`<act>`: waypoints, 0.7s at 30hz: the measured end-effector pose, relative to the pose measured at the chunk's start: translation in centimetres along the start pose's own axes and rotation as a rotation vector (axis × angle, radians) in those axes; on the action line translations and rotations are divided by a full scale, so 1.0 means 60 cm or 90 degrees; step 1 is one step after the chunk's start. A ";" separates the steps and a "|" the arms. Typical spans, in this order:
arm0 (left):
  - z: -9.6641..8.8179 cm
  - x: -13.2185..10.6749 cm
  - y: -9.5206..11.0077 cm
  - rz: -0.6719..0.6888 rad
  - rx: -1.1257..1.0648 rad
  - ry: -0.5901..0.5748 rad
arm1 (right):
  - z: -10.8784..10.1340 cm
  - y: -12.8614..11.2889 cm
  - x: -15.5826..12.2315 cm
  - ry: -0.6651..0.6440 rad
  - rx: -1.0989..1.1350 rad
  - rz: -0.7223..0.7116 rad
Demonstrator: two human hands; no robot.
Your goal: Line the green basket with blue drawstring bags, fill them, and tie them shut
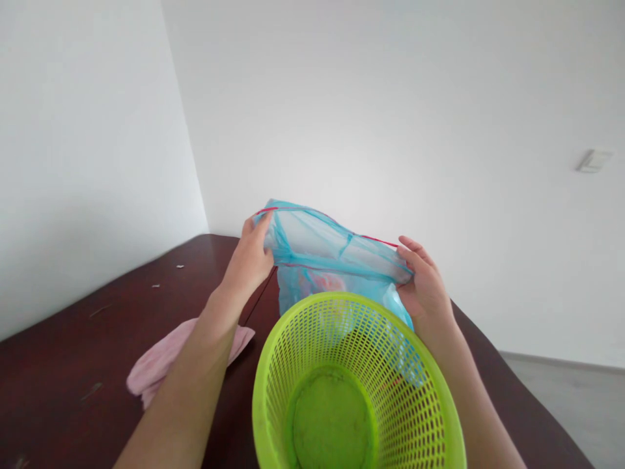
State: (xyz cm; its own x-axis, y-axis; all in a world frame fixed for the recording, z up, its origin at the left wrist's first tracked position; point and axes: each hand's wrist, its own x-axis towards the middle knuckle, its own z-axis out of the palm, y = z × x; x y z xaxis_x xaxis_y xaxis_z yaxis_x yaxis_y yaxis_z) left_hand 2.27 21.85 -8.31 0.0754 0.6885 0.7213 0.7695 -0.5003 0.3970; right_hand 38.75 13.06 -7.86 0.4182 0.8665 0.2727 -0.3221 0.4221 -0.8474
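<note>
A thin, see-through blue plastic drawstring bag [336, 244] is stretched between my two hands, with a red drawstring along its upper edge. My left hand [254, 251] is closed on the bag's left side, thumb and fingers pinching the film. On the other side my right hand [422, 277] grips the right end of the bag near the red string. The bag's lower part hangs behind a green plastic basket [332, 417], which stands in front of me, its open top tilted toward me. Something reddish shows blurrily through the bag.
A pink cloth [163, 358] lies crumpled on the dark red-brown table [122, 326], partly behind my left forearm. Small scraps [180, 266] lie on the table's left part. White walls stand behind, with a switch [594, 160] at right.
</note>
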 end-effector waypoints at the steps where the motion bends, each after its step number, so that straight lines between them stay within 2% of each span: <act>1: 0.003 -0.001 -0.001 -0.006 0.007 -0.038 | -0.001 -0.004 0.000 0.005 0.000 -0.008; 4: 0.008 -0.008 0.003 -0.041 0.092 -0.167 | 0.002 -0.009 -0.001 0.032 0.004 -0.006; 6: 0.005 -0.013 0.011 -0.066 0.178 -0.186 | 0.005 -0.006 -0.003 0.031 0.003 0.006; 10: -0.017 -0.016 0.038 -0.082 0.243 -0.082 | 0.010 0.008 -0.006 -0.032 -0.064 -0.038; 12: -0.028 -0.013 0.056 -0.064 0.186 -0.025 | 0.011 0.014 -0.006 -0.039 -0.141 -0.100; 14: -0.031 -0.009 0.071 -0.032 0.085 -0.013 | 0.011 0.015 -0.007 -0.037 -0.199 -0.159; 15: -0.028 -0.008 0.076 -0.006 0.024 -0.038 | 0.011 0.016 -0.007 -0.054 -0.206 -0.176; 17: -0.010 -0.006 0.079 0.060 -0.091 -0.133 | 0.011 0.018 -0.007 -0.140 -0.178 -0.160; 19: 0.022 -0.007 0.070 0.131 -0.156 -0.248 | 0.009 0.028 -0.003 -0.265 -0.132 -0.075; 21: 0.060 -0.012 0.050 0.166 -0.155 -0.343 | 0.005 0.048 0.004 -0.360 -0.121 0.011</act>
State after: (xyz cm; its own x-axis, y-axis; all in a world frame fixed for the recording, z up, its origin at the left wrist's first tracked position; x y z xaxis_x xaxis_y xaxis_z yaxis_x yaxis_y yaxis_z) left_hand 6.82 21.73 -9.66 0.5972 0.6631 0.4514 0.5212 -0.7485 0.4100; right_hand 37.65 14.56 -10.13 -0.1206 0.9025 0.4135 -0.1448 0.3961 -0.9067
